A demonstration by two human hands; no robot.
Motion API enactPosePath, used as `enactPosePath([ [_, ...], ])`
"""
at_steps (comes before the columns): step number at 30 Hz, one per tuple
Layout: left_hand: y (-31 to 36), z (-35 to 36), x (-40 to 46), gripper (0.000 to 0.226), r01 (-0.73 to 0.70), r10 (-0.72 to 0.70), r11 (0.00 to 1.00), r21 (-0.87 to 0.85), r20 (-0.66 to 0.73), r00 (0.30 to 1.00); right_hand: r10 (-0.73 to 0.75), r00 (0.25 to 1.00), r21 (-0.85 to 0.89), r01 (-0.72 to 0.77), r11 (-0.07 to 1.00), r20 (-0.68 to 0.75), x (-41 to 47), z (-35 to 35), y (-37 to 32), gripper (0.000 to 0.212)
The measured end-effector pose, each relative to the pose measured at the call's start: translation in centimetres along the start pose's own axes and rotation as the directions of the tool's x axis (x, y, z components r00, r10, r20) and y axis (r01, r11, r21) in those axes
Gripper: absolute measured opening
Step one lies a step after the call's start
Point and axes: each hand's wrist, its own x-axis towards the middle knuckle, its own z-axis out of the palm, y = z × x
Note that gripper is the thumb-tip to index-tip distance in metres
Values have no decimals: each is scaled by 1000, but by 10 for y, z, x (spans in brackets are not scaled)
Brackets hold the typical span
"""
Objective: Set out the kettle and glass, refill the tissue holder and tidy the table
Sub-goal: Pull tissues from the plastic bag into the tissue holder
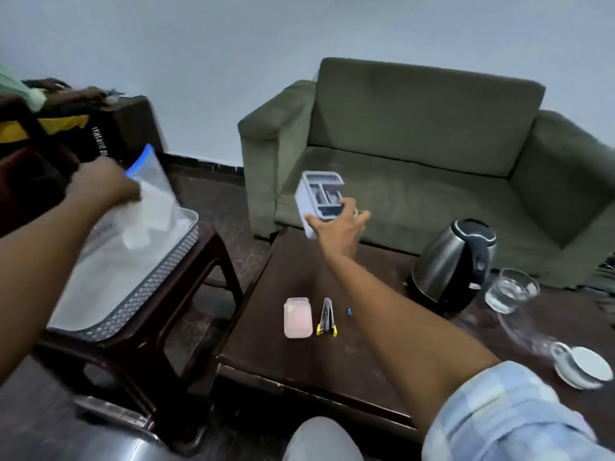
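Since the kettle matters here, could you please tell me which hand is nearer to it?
Right. The right hand, gripping a grey holder, is just left of the kettle; the left hand is over the basket.

My right arm wears a shirt sleeve (pixel 506 417) in a soft check of pale blue, lavender and white squares. The cloth is bunched and rolled up near the elbow, leaving my forearm bare down to my right hand (pixel 339 229). No watch, ring or band shows on that wrist or on its fingers. My left arm is bare along all of its length that shows, from the picture's left edge to my left hand (pixel 106 184), which is blurred; no sleeve or jewellery can be made out there. At the bottom centre, my knee (pixel 321 439) is covered in plain light grey trouser cloth.
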Motion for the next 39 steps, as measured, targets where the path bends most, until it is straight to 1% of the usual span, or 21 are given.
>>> enactPosePath([
  [3, 82, 19, -43, 35, -109, 109, 983, -145, -12, 994, 127, 990, -134, -134, 982, -60, 9, -31, 48, 75],
  [7, 163, 63, -105, 32, -242, 247, 946, -218, -4, 969, 220, 966, -226, -246, 943, -133, 7, -52, 102, 83],
  [11, 209, 102, -144, 30, -275, 298, 922, -272, 50, 953, 281, 950, -270, -309, 912, -137, 5, -54, 135, 92],
  [16, 237, 137, -174, 22, -329, 380, 894, -302, 125, 916, 311, 938, -312, -345, 885, -154, 5, -46, 145, 102],
  [19, 244, 149, -185, 19, -366, 419, 888, -278, 166, 893, 340, 934, -317, -357, 878, -111, 8, -45, 141, 109],
  [22, 249, 152, -193, 16, -390, 449, 882, -263, 221, 866, 411, 912, -326, -388, 862, 0, 12, -56, 137, 116],
  [24, 249, 148, -197, 16, -411, 476, 873, -260, 280, 833, 405, 910, -388, -342, 856, 90, 14, -70, 132, 118],
  [25, 249, 147, -199, 15, -427, 493, 866, -260, 304, 815, 366, 924, -421, -288, 860, 116, 14, -78, 128, 118],
  [26, 249, 143, -203, 14, -448, 514, 855, -261, 311, 800, 291, 948, -431, -213, 877, 124, 15, -88, 120, 113],
  [27, 250, 141, -207, 14, -465, 533, 844, -268, 313, 786, 211, 969, -407, -142, 902, 128, 16, -98, 111, 102],
  [28, 250, 140, -210, 15, -483, 556, 829, -282, 314, 770, 152, 979, -339, -98, 936, 137, 17, -108, 99, 85],
  [29, 251, 137, -216, 18, -503, 581, 811, -299, 320, 748, 125, 978, -216, -88, 972, 168, 20, -121, 86, 65],
  [30, 251, 135, -222, 21, -525, 608, 792, -311, 327, 723, 139, 958, -44, -132, 990, 249, 22, -131, 73, 48],
  [31, 254, 132, -230, 25, -546, 635, 771, -327, 331, 698, 174, 913, 126, -234, 964, 368, 21, -142, 60, 40],
  [32, 256, 130, -238, 30, -560, 657, 753, -347, 338, 674, 189, 852, 252, -345, 904, 488, 19, -151, 48, 37],
  [33, 259, 126, -246, 34, -565, 677, 735, -375, 353, 646, 186, 812, 308, -407, 860, 554, 17, -160, 39, 35],
  [34, 262, 122, -255, 34, -562, 694, 718, -411, 367, 619, 177, 802, 315, -413, 855, 571, 16, -166, 32, 32],
  [35, 265, 119, -263, 27, -537, 702, 708, -459, 381, 602, 176, 810, 294, -391, 872, 559, 14, -170, 30, 30],
  [36, 266, 114, -271, 18, -478, 695, 708, -520, 396, 600, 168, 826, 281, -363, 888, 537, 12, -174, 28, 25],
  [37, 266, 110, -277, 14, -364, 664, 721, -589, 436, 608, 166, 838, 269, -345, 899, 520, 11, -180, 28, 17],
  [39, 264, 103, -287, 11, -66, 598, 697, -714, 528, 603, 168, 847, 267, -337, 903, 504, 10, -192, 30, 5],
])
